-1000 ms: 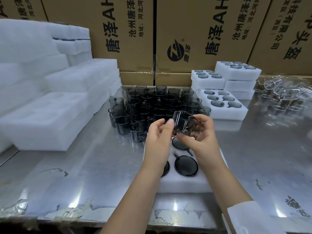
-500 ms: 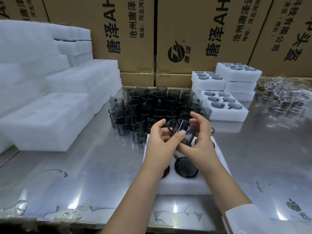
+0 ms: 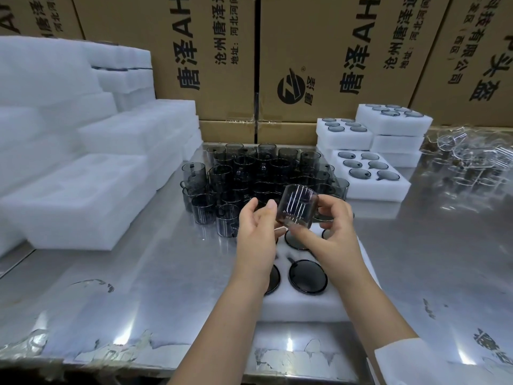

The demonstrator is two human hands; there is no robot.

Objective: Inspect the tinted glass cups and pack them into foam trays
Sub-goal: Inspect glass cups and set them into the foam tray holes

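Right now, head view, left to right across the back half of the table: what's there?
Stacked empty foam trays → cluster of tinted cups → filled foam trays → pile of clear glassware.

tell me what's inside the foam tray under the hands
The tray holds tinted cups; one cup shows fully, others partly. The left hand, right hand and held cup hide the rest.
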